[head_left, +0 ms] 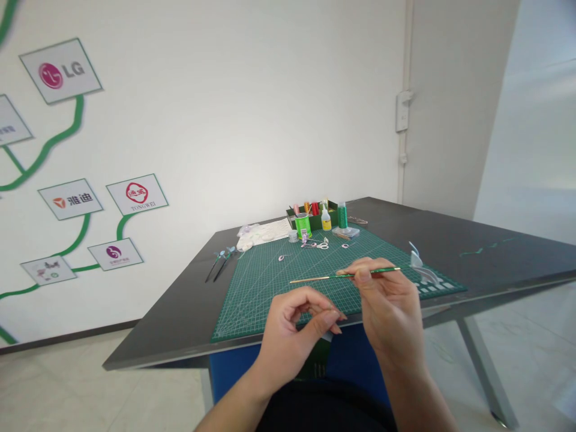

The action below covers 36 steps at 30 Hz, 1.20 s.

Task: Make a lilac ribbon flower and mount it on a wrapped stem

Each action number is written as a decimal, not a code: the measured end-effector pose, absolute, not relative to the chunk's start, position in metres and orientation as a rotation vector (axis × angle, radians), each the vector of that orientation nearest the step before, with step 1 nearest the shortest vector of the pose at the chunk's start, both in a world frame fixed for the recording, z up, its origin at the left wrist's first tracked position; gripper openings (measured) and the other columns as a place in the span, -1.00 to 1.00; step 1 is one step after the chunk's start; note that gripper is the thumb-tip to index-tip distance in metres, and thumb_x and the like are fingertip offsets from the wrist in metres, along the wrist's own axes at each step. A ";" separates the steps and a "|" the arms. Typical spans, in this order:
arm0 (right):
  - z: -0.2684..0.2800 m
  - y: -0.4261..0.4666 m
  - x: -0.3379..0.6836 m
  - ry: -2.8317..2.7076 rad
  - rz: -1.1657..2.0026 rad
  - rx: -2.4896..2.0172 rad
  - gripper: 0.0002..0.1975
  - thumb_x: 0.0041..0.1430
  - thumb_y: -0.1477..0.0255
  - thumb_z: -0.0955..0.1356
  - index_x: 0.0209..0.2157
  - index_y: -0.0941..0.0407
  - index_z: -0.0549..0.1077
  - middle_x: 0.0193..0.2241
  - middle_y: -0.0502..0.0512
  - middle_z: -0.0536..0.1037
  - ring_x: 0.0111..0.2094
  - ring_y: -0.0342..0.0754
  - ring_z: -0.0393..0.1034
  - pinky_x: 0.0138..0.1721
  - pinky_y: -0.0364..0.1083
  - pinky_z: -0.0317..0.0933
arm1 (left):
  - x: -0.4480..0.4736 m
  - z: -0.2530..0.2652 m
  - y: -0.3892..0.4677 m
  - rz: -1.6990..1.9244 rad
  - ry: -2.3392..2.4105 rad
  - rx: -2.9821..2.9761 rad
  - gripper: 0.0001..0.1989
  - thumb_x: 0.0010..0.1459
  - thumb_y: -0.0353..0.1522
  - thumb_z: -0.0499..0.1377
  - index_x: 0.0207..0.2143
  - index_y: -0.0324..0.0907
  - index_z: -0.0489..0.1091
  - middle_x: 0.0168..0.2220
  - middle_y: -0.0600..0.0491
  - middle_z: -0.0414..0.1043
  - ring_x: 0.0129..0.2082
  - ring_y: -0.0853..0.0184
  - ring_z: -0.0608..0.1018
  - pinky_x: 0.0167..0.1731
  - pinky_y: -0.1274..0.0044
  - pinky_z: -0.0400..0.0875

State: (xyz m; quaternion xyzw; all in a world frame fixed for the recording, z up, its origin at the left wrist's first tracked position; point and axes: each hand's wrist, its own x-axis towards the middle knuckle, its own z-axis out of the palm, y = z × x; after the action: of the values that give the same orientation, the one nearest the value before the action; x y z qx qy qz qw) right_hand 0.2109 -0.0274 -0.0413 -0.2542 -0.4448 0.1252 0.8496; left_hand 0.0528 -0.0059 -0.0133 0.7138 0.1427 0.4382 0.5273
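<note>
In my right hand [389, 306] is a thin, brush-like stick [333, 277], pinched between thumb and fingers. It lies nearly level, tan toward its left end and green toward its right, pointing left above the green cutting mat [252, 300]. My left hand [297, 324] is just below and left of it, over the near edge of the mat. Its thumb and fingertips are drawn together; whatever lies between them, if anything, is too small to make out. The stick and the left hand look apart.
Behind are a green can [303, 225], a glue bottle [326, 219], a thread spool [342, 215], a box of spools [333, 217] and scissors [322, 245]. Tools with blue tops [224, 264] lie left, white cloth [265, 233] at the back, white pieces [423, 270] right.
</note>
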 end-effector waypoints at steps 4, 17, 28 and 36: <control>-0.041 -0.029 0.211 -0.965 0.257 -0.537 -0.87 0.40 0.39 0.49 -0.29 0.02 0.68 -0.36 0.03 0.63 -0.28 -0.02 0.49 -0.22 -0.06 0.33 | 0.043 -0.005 -0.014 1.207 0.311 1.802 -0.71 0.32 -0.19 0.39 -0.39 -0.19 0.56 -0.27 -0.08 0.75 -0.51 0.38 0.59 -0.45 0.54 0.46; -0.036 -0.035 0.212 -1.120 0.358 -0.470 -0.86 0.43 0.37 0.48 -0.27 -0.03 0.71 -0.37 -0.01 0.65 -0.26 -0.05 0.50 -0.19 -0.10 0.37 | 0.035 0.025 0.004 1.482 0.333 2.134 -0.90 0.34 -0.41 0.36 -0.29 -0.10 0.62 -0.21 0.03 0.78 -0.35 0.30 0.57 -0.33 0.45 0.36; -0.035 -0.032 0.215 -1.082 0.440 -0.403 -0.86 0.39 0.33 0.51 -0.30 0.01 0.71 -0.41 0.00 0.59 -0.29 -0.07 0.44 -0.21 -0.13 0.40 | 0.048 0.008 0.010 1.270 0.430 1.959 -0.88 0.31 -0.35 0.37 -0.33 -0.17 0.64 -0.33 0.02 0.71 -0.29 0.29 0.68 -0.21 0.54 0.51; -0.034 -0.034 0.215 -1.114 0.438 -0.417 -0.86 0.42 0.37 0.49 -0.29 0.01 0.69 -0.40 -0.01 0.59 -0.29 -0.09 0.45 -0.21 -0.14 0.40 | 0.053 0.006 0.011 1.156 0.428 1.711 -0.83 0.16 -0.29 0.50 -0.34 -0.19 0.64 -0.34 -0.01 0.71 -0.29 0.27 0.72 -0.22 0.55 0.57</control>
State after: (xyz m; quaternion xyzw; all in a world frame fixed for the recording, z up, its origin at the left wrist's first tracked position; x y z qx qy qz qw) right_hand 0.2148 -0.0338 -0.0336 -0.1946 -0.5207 0.2046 0.8057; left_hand 0.0530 0.0114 0.0060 0.7055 0.1765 0.4766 0.4940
